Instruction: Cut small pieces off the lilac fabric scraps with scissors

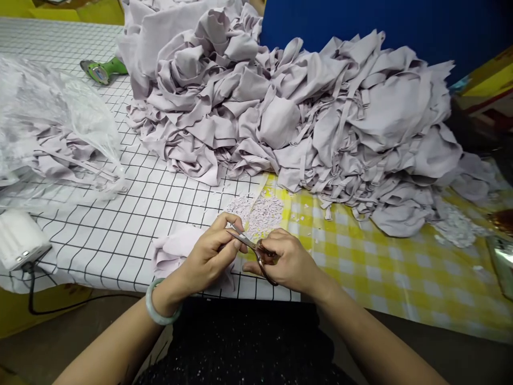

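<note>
My left hand (pixel 210 254) pinches a pale lilac fabric piece (pixel 174 251) that lies at the table's near edge. My right hand (pixel 286 262) is closed around small scissors (pixel 254 248), whose blades point left toward the left fingertips. Just beyond the hands lies a little heap of lilac fabric snippets (pixel 256 211). A pale green bangle (pixel 154 307) sits on my left wrist.
A big pile of lilac garments with straps (pixel 304 112) fills the back of the table. A clear plastic bag with more lilac fabric (pixel 52 133) lies at left, a white device with a black cord (pixel 18 240) at the near left, a green tool (pixel 102 69) beyond.
</note>
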Available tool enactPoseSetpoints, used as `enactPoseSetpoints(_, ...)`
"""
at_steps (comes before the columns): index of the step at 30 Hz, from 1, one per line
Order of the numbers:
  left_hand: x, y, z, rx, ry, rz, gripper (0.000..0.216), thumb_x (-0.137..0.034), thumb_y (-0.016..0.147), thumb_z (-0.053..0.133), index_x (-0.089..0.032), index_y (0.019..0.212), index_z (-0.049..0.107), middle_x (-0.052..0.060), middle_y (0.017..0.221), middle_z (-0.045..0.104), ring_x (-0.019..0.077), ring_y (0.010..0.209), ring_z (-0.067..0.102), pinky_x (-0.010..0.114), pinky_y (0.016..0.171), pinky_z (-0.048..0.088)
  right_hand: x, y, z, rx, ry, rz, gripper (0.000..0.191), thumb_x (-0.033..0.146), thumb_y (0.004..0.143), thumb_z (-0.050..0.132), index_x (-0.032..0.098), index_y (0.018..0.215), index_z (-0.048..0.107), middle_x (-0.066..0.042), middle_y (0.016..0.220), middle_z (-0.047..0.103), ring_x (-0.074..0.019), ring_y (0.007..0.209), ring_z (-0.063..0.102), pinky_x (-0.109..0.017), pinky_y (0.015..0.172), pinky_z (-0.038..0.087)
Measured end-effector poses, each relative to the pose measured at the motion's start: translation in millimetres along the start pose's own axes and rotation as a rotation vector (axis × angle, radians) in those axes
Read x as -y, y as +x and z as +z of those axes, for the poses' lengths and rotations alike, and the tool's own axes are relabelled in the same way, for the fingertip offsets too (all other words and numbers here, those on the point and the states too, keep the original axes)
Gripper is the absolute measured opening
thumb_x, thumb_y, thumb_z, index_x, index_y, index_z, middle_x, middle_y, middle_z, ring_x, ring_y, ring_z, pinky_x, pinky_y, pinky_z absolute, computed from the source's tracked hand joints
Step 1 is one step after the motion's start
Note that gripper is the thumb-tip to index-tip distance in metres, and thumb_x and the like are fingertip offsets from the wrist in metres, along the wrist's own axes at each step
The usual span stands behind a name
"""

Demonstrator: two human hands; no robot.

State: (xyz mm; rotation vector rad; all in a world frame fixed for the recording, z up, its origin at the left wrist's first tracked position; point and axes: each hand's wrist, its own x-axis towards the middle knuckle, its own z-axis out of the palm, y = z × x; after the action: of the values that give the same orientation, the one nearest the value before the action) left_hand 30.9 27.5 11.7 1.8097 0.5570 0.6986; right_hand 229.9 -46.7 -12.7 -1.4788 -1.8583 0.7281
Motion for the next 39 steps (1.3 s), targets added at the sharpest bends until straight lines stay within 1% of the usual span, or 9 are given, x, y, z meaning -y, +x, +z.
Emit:
enactPoseSetpoints(9, 8.3, 26.2, 14.5, 0.131, 0.008, -0.085, 0.025, -0.019, 0.1, 0.047, -0.018, 0.081, 0.064, 0.007, 0.103, 0.053, 0.0195, 0.106, 0.056, 0.036, 0.096, 0.048, -28.2, -21.1, -14.4, -0.036, 0.052, 0.383, 0.062, 0.069, 0.083, 0.062, 0.021, 0.051, 0.037, 0.005, 0.048, 0.038, -0.0102, 0.049, 0.035, -0.025, 0.05, 0.03)
enactPoseSetpoints(13, -3.1, -10.3, -30.0, 0.173, 0.114, -0.175, 0.027, -0.024, 0.101, 0.047, -0.019, 0.081, 0.065, 0.007, 0.1, 0.058, 0.0182, 0.095, 0.061, 0.033, 0.086, 0.052, -37.9, -30.0, -27.6, -0.112, -0.135, 0.488, 0.048, 0.069, 0.078, 0.066, 0.022, 0.079, 0.062, -0.002, 0.074, 0.065, -0.0179, 0.064, 0.057, -0.029, 0.059, 0.044)
enactPoseSetpoints(15, -5.7, -43.3, -59.3, 0.018, 0.318, -0.264, 0.028, -0.03, 0.1, 0.049, -0.02, 0.079, 0.064, 0.007, 0.098, 0.06, 0.0196, 0.093, 0.061, 0.034, 0.083, 0.054, -38.9, -30.0, -27.4, -0.186, -0.244, 0.445, 0.049, 0.068, 0.076, 0.068, 0.022, 0.092, 0.064, -0.006, 0.089, 0.07, -0.0222, 0.072, 0.062, -0.035, 0.067, 0.049)
enactPoseSetpoints(19, 11.3, -103.3, -83.0, -0.348, 0.837, -0.422, 0.042, -0.049, 0.082, 0.073, -0.02, 0.111, 0.065, 0.015, 0.13, 0.055, 0.0356, 0.124, 0.05, 0.053, 0.103, 0.047, -17.8, -16.5, 11.3, -0.249, -0.12, 0.265, 0.029, 0.049, 0.087, 0.067, 0.021, 0.094, 0.063, -0.009, 0.087, 0.07, -0.0225, 0.075, 0.063, -0.037, 0.07, 0.052)
enactPoseSetpoints(22, 30.7, -121.3, -67.6, -0.213, 0.78, -0.423, 0.068, -0.039, 0.078, 0.076, -0.021, 0.139, 0.052, 0.018, 0.136, 0.056, 0.0374, 0.123, 0.052, 0.057, 0.104, 0.046, 16.2, -2.7, 65.8, -0.015, 0.138, 0.054, 0.026, 0.026, 0.082, 0.071, 0.019, 0.104, 0.059, -0.013, 0.104, 0.069, -0.0252, 0.092, 0.065, -0.038, 0.081, 0.054)
enactPoseSetpoints(26, 23.2, -110.2, -49.2, -0.131, 0.4, -0.407, 0.025, -0.023, 0.086, 0.06, -0.022, 0.11, 0.065, 0.008, 0.098, 0.068, 0.0254, 0.09, 0.064, 0.04, 0.083, 0.056, 48.0, 14.0, 111.4, 0.092, 0.134, -0.087, 0.027, 0.002, 0.066, 0.06, 0.023, 0.079, 0.048, -0.003, 0.08, 0.064, -0.0199, 0.076, 0.06, -0.031, 0.07, 0.051)
enactPoseSetpoints(31, -32.3, -18.6, -51.1, -0.2, 0.115, -0.27, 0.009, -0.025, 0.089, 0.058, -0.02, 0.093, 0.063, 0.002, 0.081, 0.063, 0.017, 0.071, 0.06, 0.027, 0.064, 0.052, 53.5, 53.8, 53.0, -0.251, 0.278, -0.118, 0.025, 0.006, 0.069, 0.055, 0.024, 0.081, 0.043, 0.002, 0.076, 0.056, -0.0143, 0.068, 0.054, -0.026, 0.063, 0.048)
enactPoseSetpoints(35, -76.5, 136.1, -48.2, -0.346, 0.069, 0.164, 0.017, -0.017, 0.084, 0.063, -0.018, 0.101, 0.066, 0.004, 0.092, 0.068, 0.0171, 0.082, 0.063, 0.029, 0.075, 0.053, 46.8, 121.4, -74.7, -0.568, 0.215, -0.171, 0.011, 0.018, 0.086, 0.056, 0.024, 0.092, 0.049, -0.004, 0.092, 0.062, -0.0172, 0.081, 0.06, -0.029, 0.069, 0.052)
enactPoseSetpoints(39, -74.2, 250.0, -31.9, -0.455, -0.149, 0.118, 0.025, -0.016, 0.09, 0.056, -0.01, 0.114, 0.061, 0.015, 0.106, 0.07, 0.0238, 0.095, 0.068, 0.04, 0.085, 0.056, 16.5, 169.8, -184.4, -0.874, -0.141, 0.027, 0.015, 0.024, 0.084, 0.066, 0.02, 0.093, 0.054, -0.009, 0.099, 0.067, -0.0214, 0.089, 0.062, -0.036, 0.078, 0.051)
